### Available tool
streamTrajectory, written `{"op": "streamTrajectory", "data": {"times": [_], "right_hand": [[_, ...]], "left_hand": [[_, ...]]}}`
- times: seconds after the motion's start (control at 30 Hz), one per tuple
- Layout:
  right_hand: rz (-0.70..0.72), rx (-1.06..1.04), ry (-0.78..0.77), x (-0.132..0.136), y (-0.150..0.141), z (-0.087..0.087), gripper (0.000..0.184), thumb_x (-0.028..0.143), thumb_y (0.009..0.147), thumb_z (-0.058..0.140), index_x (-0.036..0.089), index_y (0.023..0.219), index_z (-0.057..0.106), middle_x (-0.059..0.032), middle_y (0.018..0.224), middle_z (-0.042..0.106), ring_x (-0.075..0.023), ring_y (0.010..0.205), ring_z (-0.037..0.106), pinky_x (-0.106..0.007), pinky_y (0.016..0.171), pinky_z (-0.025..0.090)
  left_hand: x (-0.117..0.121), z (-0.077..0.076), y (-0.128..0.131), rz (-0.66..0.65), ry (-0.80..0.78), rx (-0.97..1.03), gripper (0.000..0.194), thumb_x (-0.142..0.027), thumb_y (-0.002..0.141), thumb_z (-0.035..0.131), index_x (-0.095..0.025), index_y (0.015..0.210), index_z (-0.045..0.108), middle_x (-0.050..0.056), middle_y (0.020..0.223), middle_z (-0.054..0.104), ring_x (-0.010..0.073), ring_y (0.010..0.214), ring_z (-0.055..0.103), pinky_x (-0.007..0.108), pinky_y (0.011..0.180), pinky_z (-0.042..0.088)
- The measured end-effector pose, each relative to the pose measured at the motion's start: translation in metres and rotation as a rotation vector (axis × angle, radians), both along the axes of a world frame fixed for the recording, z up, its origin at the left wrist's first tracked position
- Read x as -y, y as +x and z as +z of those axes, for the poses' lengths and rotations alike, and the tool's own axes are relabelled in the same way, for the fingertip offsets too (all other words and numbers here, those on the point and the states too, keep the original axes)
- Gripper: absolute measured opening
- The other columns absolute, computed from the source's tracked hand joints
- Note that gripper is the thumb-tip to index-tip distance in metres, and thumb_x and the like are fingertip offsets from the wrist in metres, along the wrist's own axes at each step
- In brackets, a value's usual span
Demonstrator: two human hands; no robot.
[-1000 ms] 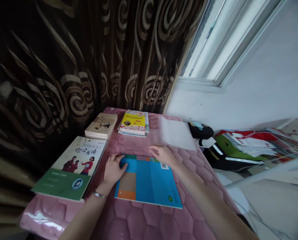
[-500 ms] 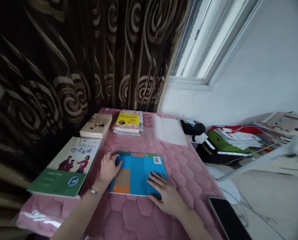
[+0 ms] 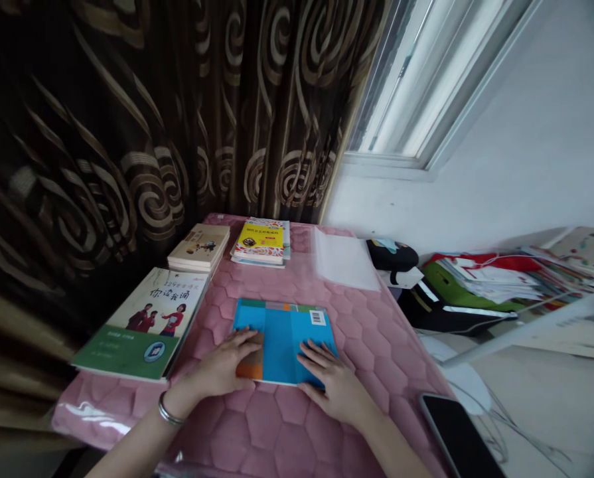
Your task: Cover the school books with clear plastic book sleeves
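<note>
A blue book [image 3: 279, 335] with an orange and brown left part and a barcode at its upper right lies closed on the pink padded table [image 3: 297, 425]. My left hand [image 3: 227, 365], a silver bangle on its wrist, rests with fingers spread on the book's lower left. On the lower right of the cover, my right hand [image 3: 334, 382] lies flat with its fingers apart. Both thumbs are near the book's front edge. Neither hand is wrapped around anything.
At the left lies a green and white book [image 3: 147, 325] on a stack. Behind are beige books [image 3: 200, 245], a yellow book [image 3: 261, 240] and clear plastic sheets [image 3: 346, 262]. A phone [image 3: 460, 438] sits at the right edge, near a white stand [image 3: 525, 325] and cables.
My left hand has moved from the book's upper left corner down to its lower left. My right hand stays on the lower right. The view has shifted slightly.
</note>
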State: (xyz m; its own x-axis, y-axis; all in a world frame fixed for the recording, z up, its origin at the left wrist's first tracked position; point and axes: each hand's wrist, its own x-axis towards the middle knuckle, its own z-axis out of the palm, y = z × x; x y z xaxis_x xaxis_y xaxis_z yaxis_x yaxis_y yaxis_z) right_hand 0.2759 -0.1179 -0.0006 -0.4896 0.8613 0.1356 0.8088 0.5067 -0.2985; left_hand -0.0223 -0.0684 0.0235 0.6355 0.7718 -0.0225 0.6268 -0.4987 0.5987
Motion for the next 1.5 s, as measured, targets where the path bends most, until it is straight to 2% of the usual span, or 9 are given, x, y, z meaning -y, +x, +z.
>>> {"op": "streamTrajectory", "data": {"times": [0.43, 0.6, 0.73, 0.9, 1.0, 1.13, 1.3, 1.4, 1.5], "right_hand": [[-0.024, 0.013, -0.096, -0.001, -0.002, 0.020, 0.045, 0.046, 0.091, 0.055, 0.025, 0.131, 0.062, -0.0079, 0.145, 0.050, -0.0308, 0.137, 0.043, -0.055, 0.112, 0.038], [-0.032, -0.021, -0.079, -0.001, -0.005, 0.023, 0.035, 0.040, 0.095, 0.049, 0.027, 0.122, 0.068, -0.0044, 0.134, 0.062, -0.0270, 0.131, 0.051, -0.046, 0.108, 0.044], [-0.151, -0.005, -0.047, -0.006, -0.006, 0.028, 0.035, 0.033, 0.100, 0.038, 0.030, 0.102, 0.074, -0.0010, 0.101, 0.077, -0.0196, 0.093, 0.072, -0.028, 0.077, 0.054], [-0.376, 0.190, 0.095, -0.028, -0.005, 0.041, 0.033, 0.036, 0.099, 0.042, 0.026, 0.090, 0.072, -0.0028, 0.081, 0.076, -0.0196, 0.072, 0.071, -0.023, 0.055, 0.040], [-0.432, 0.195, 0.208, -0.048, -0.007, 0.052, 0.032, 0.034, 0.099, 0.043, 0.024, 0.092, 0.072, -0.0056, 0.086, 0.076, -0.0196, 0.075, 0.070, -0.025, 0.063, 0.043], [-0.392, 0.092, 0.410, -0.063, -0.032, 0.060, 0.031, 0.028, 0.098, 0.042, 0.021, 0.114, 0.069, -0.0103, 0.117, 0.070, -0.0259, 0.110, 0.062, -0.038, 0.094, 0.045], [-0.159, 0.031, 0.378, -0.070, -0.088, 0.032, 0.038, 0.031, 0.096, 0.049, 0.026, 0.132, 0.059, -0.0061, 0.148, 0.049, -0.0292, 0.140, 0.037, -0.052, 0.115, 0.028], [-0.170, 0.018, 0.292, -0.075, -0.108, 0.007, 0.042, 0.037, 0.095, 0.052, 0.026, 0.135, 0.056, -0.0083, 0.148, 0.048, -0.0305, 0.138, 0.040, -0.056, 0.114, 0.027], [-0.218, 0.005, 0.304, -0.079, -0.112, -0.009, 0.043, 0.037, 0.095, 0.052, 0.027, 0.137, 0.054, -0.0090, 0.145, 0.052, -0.0298, 0.134, 0.045, -0.053, 0.112, 0.031]], "left_hand": [[-0.003, 0.003, -0.002, -0.012, -0.013, 0.054, 0.054, -0.026, 0.075, 0.073, -0.031, 0.128, 0.062, 0.006, 0.153, 0.043, 0.0274, 0.142, 0.036, 0.047, 0.115, 0.033], [-0.007, 0.008, 0.001, 0.042, -0.019, 0.136, 0.022, -0.035, 0.086, 0.062, -0.027, 0.102, 0.075, 0.006, 0.131, 0.065, 0.0245, 0.131, 0.052, 0.040, 0.109, 0.041], [-0.017, 0.009, 0.000, 0.205, -0.066, 0.232, 0.025, -0.042, 0.086, 0.058, -0.023, 0.089, 0.075, 0.004, 0.096, 0.077, 0.0216, 0.091, 0.070, 0.030, 0.081, 0.052], [-0.038, -0.003, -0.004, 0.462, -0.103, 0.503, 0.026, -0.043, 0.078, 0.060, -0.020, 0.082, 0.069, 0.004, 0.082, 0.075, 0.0209, 0.077, 0.069, 0.027, 0.067, 0.051], [-0.050, -0.010, 0.000, 0.512, -0.058, 0.545, 0.028, -0.045, 0.079, 0.057, -0.019, 0.076, 0.066, 0.004, 0.079, 0.074, 0.0204, 0.075, 0.067, 0.027, 0.069, 0.050], [-0.064, -0.012, 0.010, 0.609, -0.001, 0.476, 0.026, -0.041, 0.080, 0.054, -0.019, 0.074, 0.065, 0.002, 0.071, 0.070, 0.0178, 0.067, 0.063, 0.026, 0.062, 0.045], [-0.075, -0.014, 0.017, 0.676, -0.036, 0.378, 0.016, -0.031, 0.079, 0.055, -0.019, 0.076, 0.066, -0.001, 0.064, 0.065, 0.0153, 0.061, 0.061, 0.024, 0.057, 0.040], [-0.082, -0.018, 0.017, 0.702, -0.075, 0.386, 0.013, -0.030, 0.076, 0.059, -0.019, 0.079, 0.065, 0.000, 0.068, 0.068, 0.0166, 0.065, 0.063, 0.025, 0.061, 0.043], [-0.099, -0.019, 0.017, 0.851, -0.055, 0.495, 0.014, -0.030, 0.075, 0.063, -0.018, 0.083, 0.064, 0.005, 0.081, 0.071, 0.0207, 0.080, 0.067, 0.030, 0.074, 0.048]]}}
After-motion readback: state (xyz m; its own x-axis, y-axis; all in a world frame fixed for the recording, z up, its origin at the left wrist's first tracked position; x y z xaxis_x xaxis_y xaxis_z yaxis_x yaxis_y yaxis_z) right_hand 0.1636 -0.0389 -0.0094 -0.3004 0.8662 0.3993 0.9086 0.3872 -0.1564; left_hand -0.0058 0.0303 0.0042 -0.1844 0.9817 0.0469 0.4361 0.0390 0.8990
